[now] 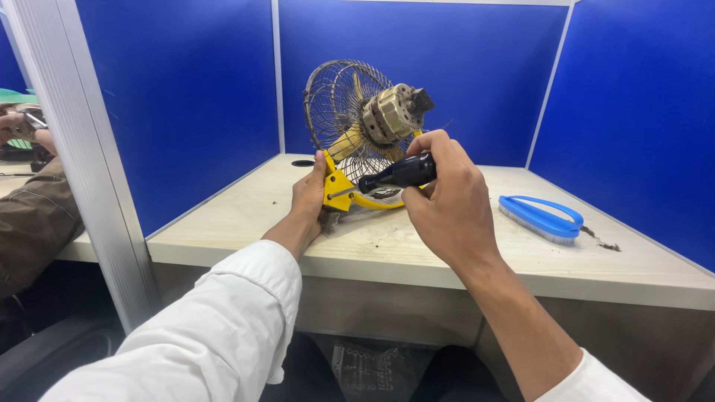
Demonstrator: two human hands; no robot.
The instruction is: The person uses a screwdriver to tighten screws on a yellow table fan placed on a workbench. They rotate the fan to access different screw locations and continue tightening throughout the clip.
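Note:
A small old table fan (pixel 357 119) with a dirty wire cage, a bare motor at its back and a yellow stand (pixel 339 186) sits on the light wooden desk (pixel 417 246). My left hand (pixel 307 195) grips the yellow stand from the left and steadies it. My right hand (pixel 447 201) holds a screwdriver by its black handle (pixel 398 173), and the metal shaft points left into the yellow stand's joint. Both arms wear white sleeves.
A blue scrub brush (pixel 541 218) lies on the desk to the right, with dark dust specks (pixel 607 243) beside it. Blue partition walls (pixel 186 97) enclose the desk on three sides. Another person's brown sleeve (pixel 30 216) and hands show at the far left.

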